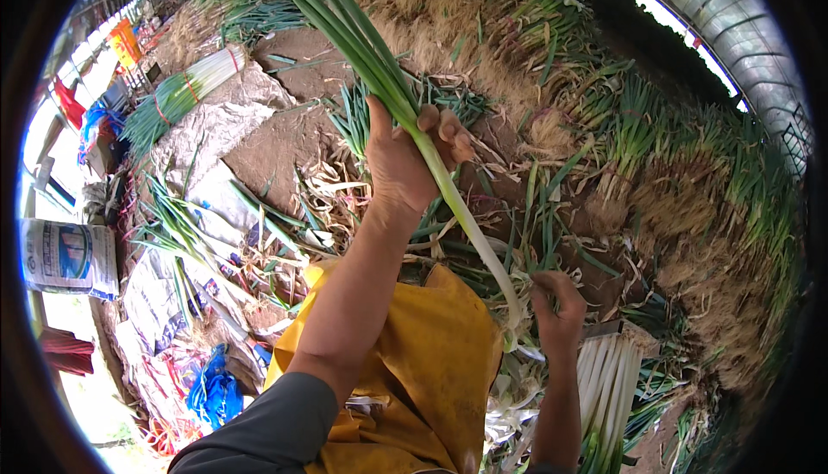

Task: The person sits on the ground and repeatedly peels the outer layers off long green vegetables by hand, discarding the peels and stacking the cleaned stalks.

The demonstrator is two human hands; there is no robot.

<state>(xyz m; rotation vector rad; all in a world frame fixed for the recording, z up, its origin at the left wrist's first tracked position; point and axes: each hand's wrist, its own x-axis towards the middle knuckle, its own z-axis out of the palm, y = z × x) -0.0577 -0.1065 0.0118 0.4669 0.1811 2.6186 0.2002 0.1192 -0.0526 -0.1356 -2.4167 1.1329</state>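
Note:
My left hand (414, 157) is closed around a long green onion (469, 215) where its green leaves meet the pale stalk. The leaves rise toward the top of the view, and the white root end hangs down to the right. Beside that root end is my right hand (559, 309), its fingers curled. Whether a strip of skin is pinched in its fingertips is unclear. Under my arms a yellow apron (427, 338) covers my lap. Close to my right forearm lies a row of white-stalked green onions (608, 377), stalks side by side.
Heaps of unpeeled onions with dry roots (698, 234) curve along the right. A banded onion bundle (187, 89) lies at the upper left on sheeting (213, 124). Loose onions (174, 228), blue plastic (217, 393) and a printed sack (68, 257) are left. Peelings (336, 189) litter the soil.

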